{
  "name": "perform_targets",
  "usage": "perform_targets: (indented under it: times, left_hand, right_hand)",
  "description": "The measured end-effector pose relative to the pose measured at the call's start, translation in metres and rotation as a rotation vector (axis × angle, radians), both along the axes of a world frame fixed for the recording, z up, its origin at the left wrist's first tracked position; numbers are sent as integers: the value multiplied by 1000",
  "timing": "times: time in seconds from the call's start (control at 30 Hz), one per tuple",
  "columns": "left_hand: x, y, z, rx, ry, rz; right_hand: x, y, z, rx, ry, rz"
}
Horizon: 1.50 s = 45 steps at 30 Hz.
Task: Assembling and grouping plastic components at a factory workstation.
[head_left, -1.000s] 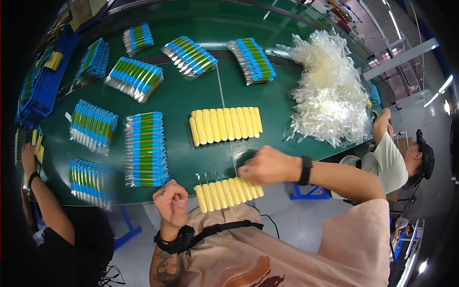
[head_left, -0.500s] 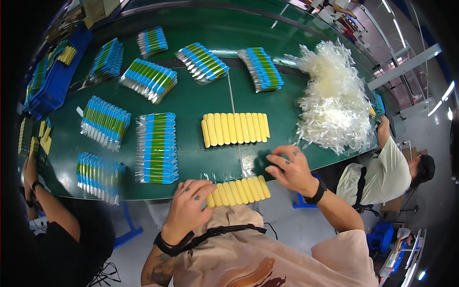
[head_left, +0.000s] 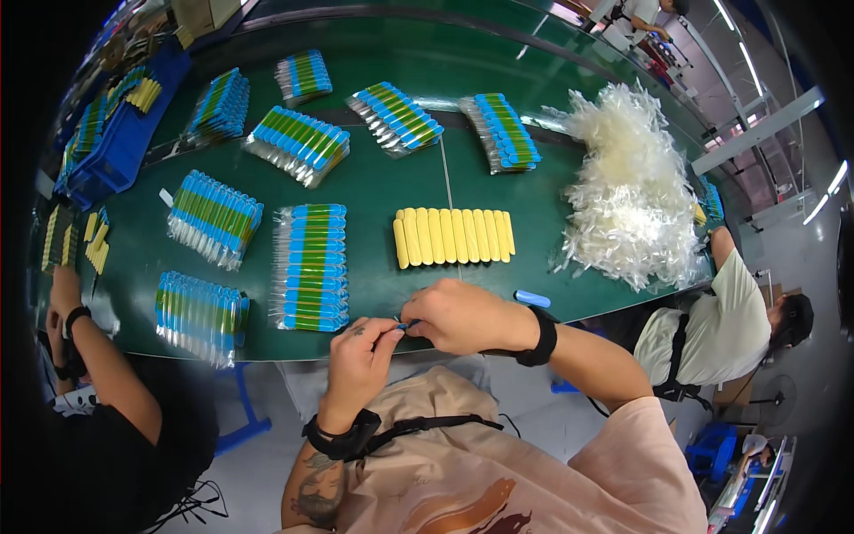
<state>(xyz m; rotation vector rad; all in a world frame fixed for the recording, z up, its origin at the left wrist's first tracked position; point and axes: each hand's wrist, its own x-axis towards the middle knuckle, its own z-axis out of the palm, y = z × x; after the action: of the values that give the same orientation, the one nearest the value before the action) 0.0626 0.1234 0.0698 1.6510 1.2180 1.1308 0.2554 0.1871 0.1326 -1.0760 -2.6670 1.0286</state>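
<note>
My left hand (head_left: 363, 360) and my right hand (head_left: 463, 316) meet at the table's near edge, fingertips pinched together. A small blue piece (head_left: 402, 327) shows between them; most of it is hidden by the fingers. Just beyond, a row of flat, round-ended yellow sticks (head_left: 454, 236) lies side by side on the green table. To the right of my right hand rests a single blue strip (head_left: 532, 298). Left of my hands is a long stack of blue round-ended sticks with green middles in clear sleeves (head_left: 311, 267).
Several more sleeved blue-and-green bundles (head_left: 213, 218) lie across the green table (head_left: 382, 191). A big heap of clear plastic sleeves (head_left: 623, 196) sits at the right. Far left stands a blue bin (head_left: 116, 151). Co-workers sit on both sides, one with an arm (head_left: 111, 365) over the table at left.
The short yellow row in clear plastic at the near edge is out of sight. My right hand has moved left to meet my left hand. A blue strip now shows at right.
</note>
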Motion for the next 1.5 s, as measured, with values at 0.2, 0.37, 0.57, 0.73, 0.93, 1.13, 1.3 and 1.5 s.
perform_targets:
  times: [0.2,0.37,0.57,0.73,0.93,1.13,1.3,1.5]
  left_hand:
    - [0,0,-5,15,-6,14]
    - [0,1,-4,9,-32,1]
    - [4,-2,2,-63,37,46]
    - [4,-1,-4,43,33,60]
    - [-2,-4,-8,83,79,18]
    - [0,-3,-5,102,42,5]
    - [1,-3,-7,123,47,20]
    - [1,-2,-4,77,46,17]
  right_hand:
    - [-1,10,3,-108,24,39]
    - [-4,1,7,-126,13,29]
    - [-7,-6,-10,269,-101,29]
    - [-8,1,1,108,-96,30]
    - [-9,3,2,8,-78,104]
    - [-5,10,9,-64,-93,78]
    - [-5,13,19,-137,-138,62]
    - [14,25,16,-156,-77,55]
